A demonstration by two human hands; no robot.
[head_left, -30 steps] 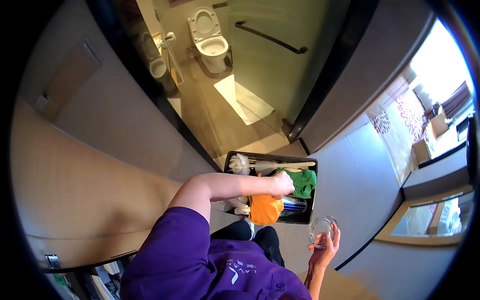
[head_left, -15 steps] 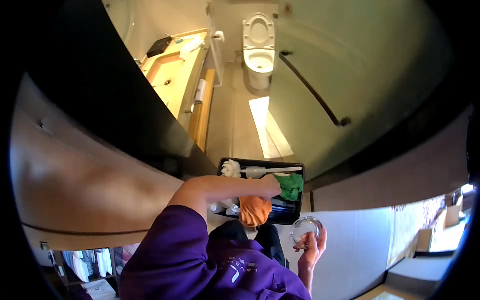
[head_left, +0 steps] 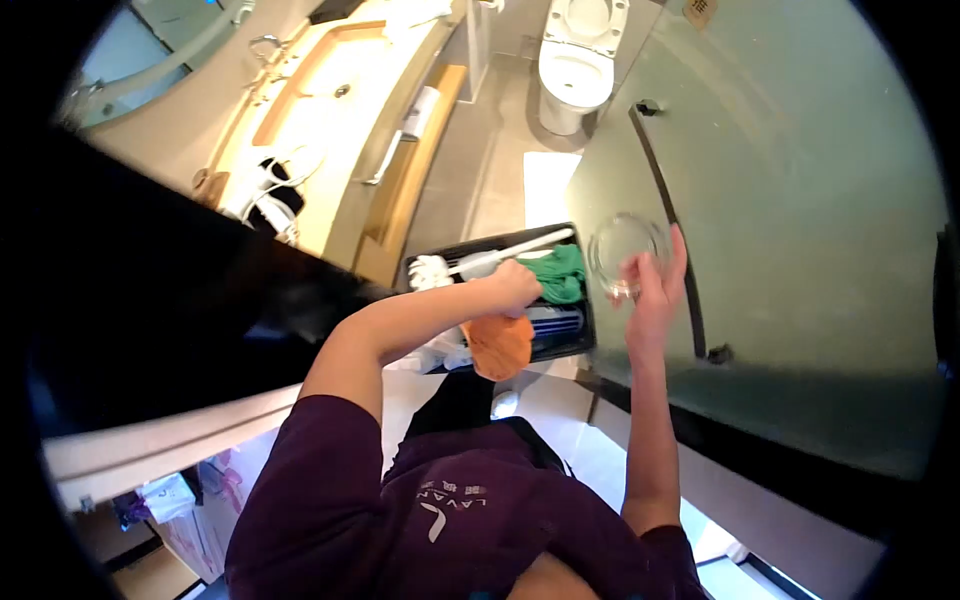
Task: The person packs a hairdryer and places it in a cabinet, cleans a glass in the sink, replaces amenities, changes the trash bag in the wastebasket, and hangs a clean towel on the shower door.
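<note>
My left hand is closed in a fist over the middle of a black cleaning caddy; the part it grips is hidden beneath the fingers. Directly below the fist hangs an orange cloth. On the caddy's far right side lies a crumpled green cloth, beside a long white-handled brush. A fluffy white brush head or duster sits at the left. My right hand holds a round clear glass dish by its near rim, to the right of the caddy.
A counter with a sink runs along the left, with a white hair dryer on it. Ahead stands a toilet with its lid up. A frosted glass door with a long dark handle is close on the right.
My view has shifted forward and turned, bringing the counter and glass door closer. The caddy has come along with my left hand. My right hand has raised the glass dish forward, beside the door handle.
</note>
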